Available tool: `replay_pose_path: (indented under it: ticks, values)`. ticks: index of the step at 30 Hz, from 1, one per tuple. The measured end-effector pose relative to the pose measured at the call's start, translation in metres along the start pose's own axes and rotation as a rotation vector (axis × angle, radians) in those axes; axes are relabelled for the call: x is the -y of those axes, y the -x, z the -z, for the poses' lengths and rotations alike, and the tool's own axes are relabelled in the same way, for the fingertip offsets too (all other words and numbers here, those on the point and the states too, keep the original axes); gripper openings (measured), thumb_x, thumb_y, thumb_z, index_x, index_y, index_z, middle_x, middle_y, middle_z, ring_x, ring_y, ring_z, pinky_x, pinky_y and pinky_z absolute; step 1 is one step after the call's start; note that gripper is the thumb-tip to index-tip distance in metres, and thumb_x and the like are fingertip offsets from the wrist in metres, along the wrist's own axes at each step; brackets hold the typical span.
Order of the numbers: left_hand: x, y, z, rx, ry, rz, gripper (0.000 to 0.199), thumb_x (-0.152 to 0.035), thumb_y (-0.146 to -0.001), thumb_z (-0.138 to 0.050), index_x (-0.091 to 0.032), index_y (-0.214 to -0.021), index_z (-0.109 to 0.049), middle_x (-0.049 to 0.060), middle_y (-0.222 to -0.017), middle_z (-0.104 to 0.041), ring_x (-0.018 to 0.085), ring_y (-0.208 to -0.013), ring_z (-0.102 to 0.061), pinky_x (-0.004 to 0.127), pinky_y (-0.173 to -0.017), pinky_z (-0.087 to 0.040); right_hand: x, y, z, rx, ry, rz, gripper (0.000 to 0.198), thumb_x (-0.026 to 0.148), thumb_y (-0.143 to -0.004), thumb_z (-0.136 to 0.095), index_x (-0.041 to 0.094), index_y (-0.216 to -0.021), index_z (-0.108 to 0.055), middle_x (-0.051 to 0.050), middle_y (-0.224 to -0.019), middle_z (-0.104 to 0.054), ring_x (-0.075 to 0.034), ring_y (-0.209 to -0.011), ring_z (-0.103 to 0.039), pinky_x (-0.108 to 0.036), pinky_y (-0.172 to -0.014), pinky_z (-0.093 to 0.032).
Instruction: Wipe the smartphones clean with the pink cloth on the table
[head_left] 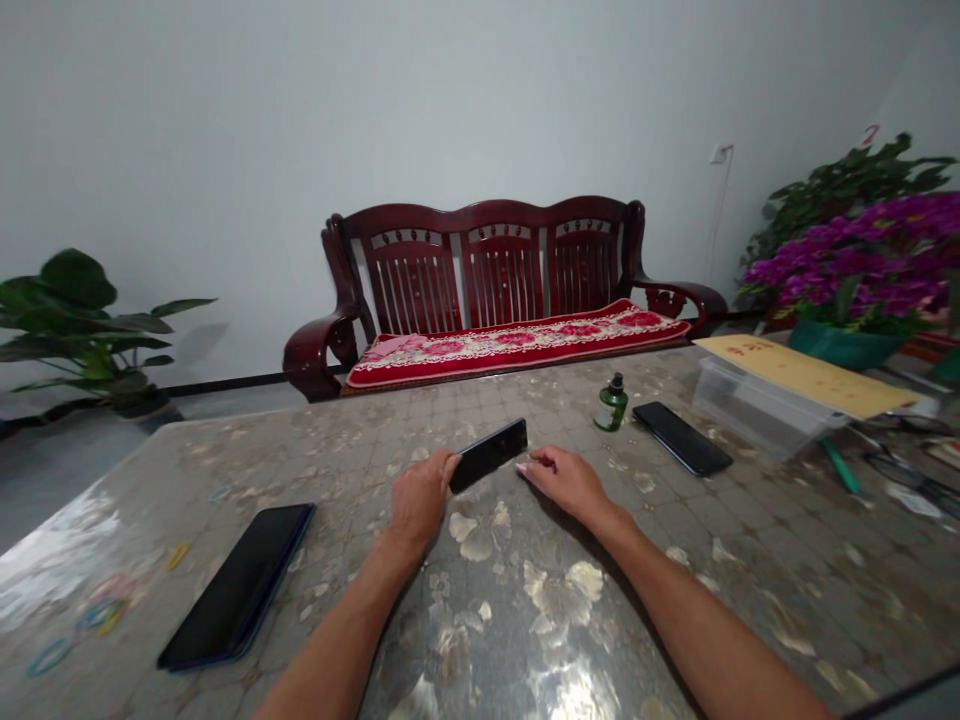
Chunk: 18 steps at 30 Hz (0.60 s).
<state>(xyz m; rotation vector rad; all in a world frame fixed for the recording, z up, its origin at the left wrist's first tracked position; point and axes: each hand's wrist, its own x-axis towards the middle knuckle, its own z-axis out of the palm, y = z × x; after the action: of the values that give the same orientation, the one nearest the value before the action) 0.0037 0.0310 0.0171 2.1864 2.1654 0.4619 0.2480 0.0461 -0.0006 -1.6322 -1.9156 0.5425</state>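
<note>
My left hand (421, 497) grips one end of a dark smartphone (489, 457), which is tilted up on its long side above the table. Just right of the phone's other end is my right hand (564, 481), its thumb and fingers pinched together. Something small and pale shows at those fingertips, too small to name. Another black smartphone (238, 585) lies flat to the left of my left arm. Beyond my right hand stand a small green bottle with a black top (611, 405) and, lying beside it, a third smartphone (681, 437).
Several coloured rubber bands (101, 612) lie at the table's left. On the right, a clear plastic box (757, 410) carries a yellow envelope (806, 375), near a green-handled tool (840, 467) and purple flowers (862, 260). A wooden bench (502, 260) stands behind the patterned table (480, 620).
</note>
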Motion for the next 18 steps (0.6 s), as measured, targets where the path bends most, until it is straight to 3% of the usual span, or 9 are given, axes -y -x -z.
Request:
replay_pose_path:
  ticks: [4, 9, 11, 15, 18]
  values:
    - [0.011, -0.005, -0.001, 0.007, 0.2, 0.105, 0.026, -0.024, -0.095, -0.045, -0.02, -0.099, -0.07, 0.01, -0.097, -0.073, 0.024, -0.088, -0.069, 0.03, -0.073, -0.044, -0.001, 0.001, -0.002, -0.105, 0.069, 0.124, 0.023, 0.037, -0.091, -0.057, 0.021, -0.096, -0.074, -0.007, -0.098, -0.074, -0.024, -0.095, -0.065, -0.032, -0.083, -0.045]
    - [0.021, -0.007, -0.007, -0.004, 0.415, 0.245, 0.041, -0.037, -0.096, -0.038, -0.019, -0.069, -0.064, 0.005, -0.057, -0.064, 0.022, -0.061, -0.066, 0.028, -0.059, -0.043, 0.007, 0.005, 0.002, -0.3, 0.06, 0.287, 0.021, 0.025, -0.088, -0.059, 0.02, -0.104, -0.071, -0.008, -0.106, -0.072, -0.024, -0.104, -0.06, -0.037, -0.096, -0.044]
    - [0.017, -0.006, -0.009, -0.018, 0.638, 0.324, 0.043, -0.045, -0.092, -0.041, -0.019, -0.066, -0.061, 0.003, -0.051, -0.061, 0.019, -0.052, -0.062, 0.026, -0.054, -0.042, 0.012, 0.007, 0.003, -0.327, -0.018, 0.299, 0.022, 0.024, -0.087, -0.058, 0.02, -0.105, -0.07, -0.008, -0.107, -0.071, -0.024, -0.105, -0.06, -0.037, -0.096, -0.044]
    - [-0.004, 0.002, -0.009, -0.041, 1.235, 0.453, 0.047, -0.065, -0.072, -0.06, -0.018, -0.071, -0.061, -0.001, -0.053, -0.06, 0.016, -0.048, -0.06, 0.025, -0.051, -0.047, 0.025, 0.01, -0.001, -0.2, -0.295, 0.168, 0.03, 0.025, -0.085, -0.056, 0.02, -0.112, -0.067, -0.008, -0.107, -0.07, -0.018, -0.083, -0.064, -0.033, -0.079, -0.051]
    - [-0.022, 0.012, -0.007, -0.009, 1.387, 0.458, 0.056, -0.07, -0.061, -0.068, -0.016, -0.073, -0.063, -0.001, -0.054, -0.061, 0.014, -0.048, -0.059, 0.024, -0.052, -0.048, 0.034, 0.01, -0.004, 0.015, -0.654, 0.006, 0.041, 0.037, -0.084, -0.057, 0.021, -0.123, -0.058, -0.004, -0.1, -0.068, -0.011, -0.06, -0.057, -0.024, -0.053, -0.047]
